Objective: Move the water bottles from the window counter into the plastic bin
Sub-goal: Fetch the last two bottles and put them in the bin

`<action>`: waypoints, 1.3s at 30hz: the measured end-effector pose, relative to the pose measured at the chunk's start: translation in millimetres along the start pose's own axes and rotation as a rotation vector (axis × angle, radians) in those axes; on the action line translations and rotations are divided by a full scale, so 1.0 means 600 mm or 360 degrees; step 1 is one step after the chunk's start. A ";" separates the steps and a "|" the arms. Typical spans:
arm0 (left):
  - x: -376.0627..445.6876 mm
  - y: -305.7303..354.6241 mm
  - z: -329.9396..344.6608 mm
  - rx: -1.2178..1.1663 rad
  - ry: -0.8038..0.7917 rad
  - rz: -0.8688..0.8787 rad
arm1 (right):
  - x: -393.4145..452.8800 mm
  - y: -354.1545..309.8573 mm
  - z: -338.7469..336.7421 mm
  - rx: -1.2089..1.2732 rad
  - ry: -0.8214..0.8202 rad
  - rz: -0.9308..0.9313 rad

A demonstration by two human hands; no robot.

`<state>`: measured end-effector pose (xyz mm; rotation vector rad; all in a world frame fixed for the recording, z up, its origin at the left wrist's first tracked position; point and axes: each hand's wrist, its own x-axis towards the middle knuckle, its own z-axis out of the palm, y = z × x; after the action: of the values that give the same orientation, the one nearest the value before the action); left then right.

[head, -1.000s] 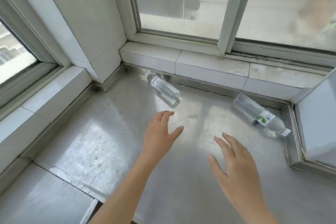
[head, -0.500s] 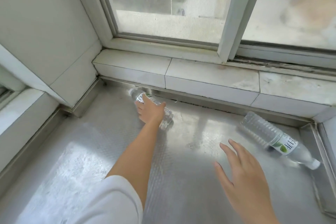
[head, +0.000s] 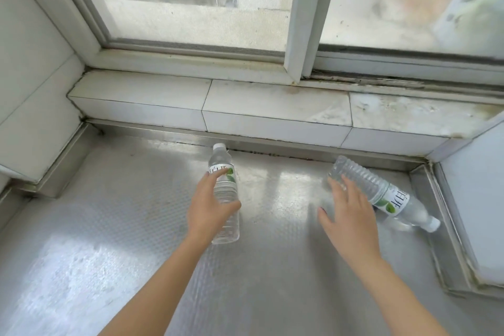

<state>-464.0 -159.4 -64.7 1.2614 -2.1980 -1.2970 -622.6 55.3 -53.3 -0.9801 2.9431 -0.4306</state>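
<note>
Two clear water bottles with white caps and green-leaf labels are on the steel counter (head: 114,226). My left hand (head: 207,204) is wrapped around the middle of the left bottle (head: 225,188), which points cap-first toward the window. The right bottle (head: 381,191) lies on its side near the right wall, cap toward the lower right. My right hand (head: 349,215) hovers with fingers spread over that bottle's base end, fingertips at or just touching it. No plastic bin is in view.
A white tiled ledge (head: 272,106) runs along the back under the sliding window (head: 300,22). Tiled walls close in the counter on the left (head: 32,90) and right (head: 477,185). A raised steel lip edges the counter at the right.
My left hand has closed on the left bottle, pulled it toward the middle and turned its cap toward the window. My right hand has reached forward to the right bottle's base.
</note>
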 end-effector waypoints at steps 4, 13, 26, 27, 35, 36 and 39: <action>-0.021 0.001 0.018 0.0255 -0.0161 0.0225 | 0.076 0.045 0.009 -0.0206 -0.0207 0.0244; -0.023 0.005 0.020 0.0254 -0.0142 0.0279 | 0.060 0.053 -0.023 0.0264 -0.0359 -0.0044; -0.060 0.008 0.030 0.0188 -0.0271 0.0229 | -0.077 0.026 -0.019 0.0230 -0.0787 -0.0386; -0.071 0.005 0.028 0.0120 -0.0296 0.0214 | -0.090 0.027 -0.020 0.0292 -0.0846 -0.0482; -0.147 -0.009 0.036 0.0033 -0.0314 0.0075 | -0.141 0.001 -0.020 0.1161 -0.0108 0.0625; -0.151 -0.003 0.036 0.0061 -0.0296 0.0036 | -0.139 -0.005 -0.022 0.1194 -0.0251 0.0737; -0.155 0.017 0.032 0.0227 -0.0307 -0.0069 | -0.136 -0.025 -0.021 0.1216 -0.0502 0.0818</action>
<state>-428.3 -72.1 -50.8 1.2893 -2.4486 -1.3502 -549.5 94.7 -43.6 -0.1694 2.2791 -1.1119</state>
